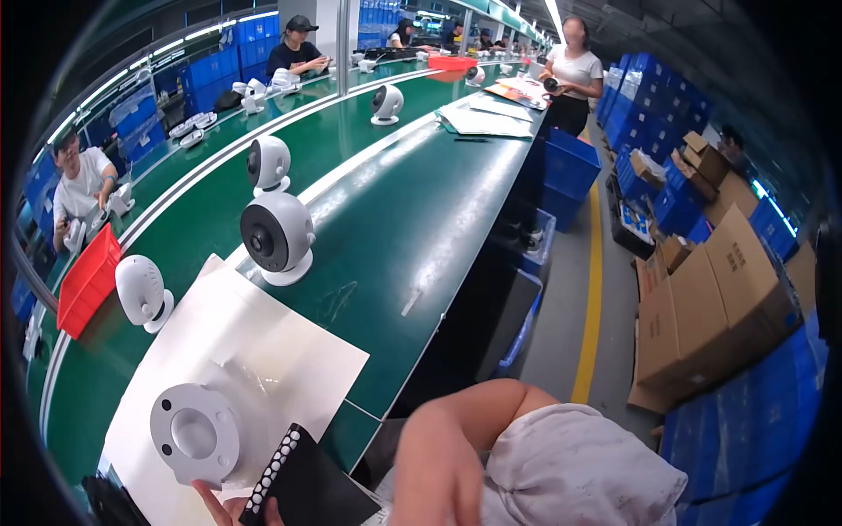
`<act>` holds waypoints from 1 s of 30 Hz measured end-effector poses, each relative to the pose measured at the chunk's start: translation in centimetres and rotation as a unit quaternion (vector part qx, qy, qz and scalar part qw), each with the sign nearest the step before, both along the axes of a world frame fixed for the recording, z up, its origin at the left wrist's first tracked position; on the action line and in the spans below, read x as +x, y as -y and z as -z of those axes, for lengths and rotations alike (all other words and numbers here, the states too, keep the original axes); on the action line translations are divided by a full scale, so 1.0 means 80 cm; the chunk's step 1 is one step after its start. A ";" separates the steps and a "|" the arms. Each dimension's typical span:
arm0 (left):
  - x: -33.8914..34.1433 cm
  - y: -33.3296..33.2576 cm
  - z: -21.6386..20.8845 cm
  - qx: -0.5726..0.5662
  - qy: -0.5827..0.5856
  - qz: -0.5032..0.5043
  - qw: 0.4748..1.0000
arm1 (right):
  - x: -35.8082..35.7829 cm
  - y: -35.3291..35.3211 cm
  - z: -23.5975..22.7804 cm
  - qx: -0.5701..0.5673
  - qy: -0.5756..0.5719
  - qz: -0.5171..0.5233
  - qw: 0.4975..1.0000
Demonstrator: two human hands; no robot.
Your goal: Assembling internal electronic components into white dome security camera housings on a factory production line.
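At the lower edge, my left hand point(230, 510) grips a black sheet point(320, 482) with rows of small white round pads point(274, 465) along one edge. One finger of that hand reaches the rim of a white security camera's round base point(194, 434). The base faces up on a white board point(289, 342); two dark dots show on its left side, and two paler round spots on its right. My right hand point(443, 482) hangs bent down near the lower edge, right of the sheet, its fingers blurred and cut off.
White cameras stand beyond the board: one nearest point(277, 237), another behind it point(267, 164), one at left point(143, 292). A red bin point(89, 282) sits on the green conveyor. Papers point(487, 121) lie farther up the bench. Cartons point(710, 307) line the right aisle. Several people work along the line.
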State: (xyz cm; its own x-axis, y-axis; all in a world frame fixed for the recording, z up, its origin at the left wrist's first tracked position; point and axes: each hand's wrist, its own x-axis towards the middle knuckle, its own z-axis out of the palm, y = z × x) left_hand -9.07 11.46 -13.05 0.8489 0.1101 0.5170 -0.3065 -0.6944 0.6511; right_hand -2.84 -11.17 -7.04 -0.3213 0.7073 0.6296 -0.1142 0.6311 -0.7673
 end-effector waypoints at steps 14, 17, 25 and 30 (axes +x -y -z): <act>0.015 -0.034 0.021 -0.003 0.032 0.027 0.999 | 0.078 -0.061 0.009 -0.079 0.160 0.690 0.701; 0.026 -0.035 0.017 0.001 0.059 0.074 0.996 | 0.090 -0.082 0.023 -0.069 0.163 0.691 0.700; 0.017 -0.047 0.026 -0.021 0.087 0.081 0.993 | 0.076 -0.115 0.024 -0.139 0.173 0.633 0.741; 0.018 -0.045 0.028 -0.024 0.082 0.079 0.993 | 0.061 -0.120 0.025 -0.136 0.174 0.663 0.716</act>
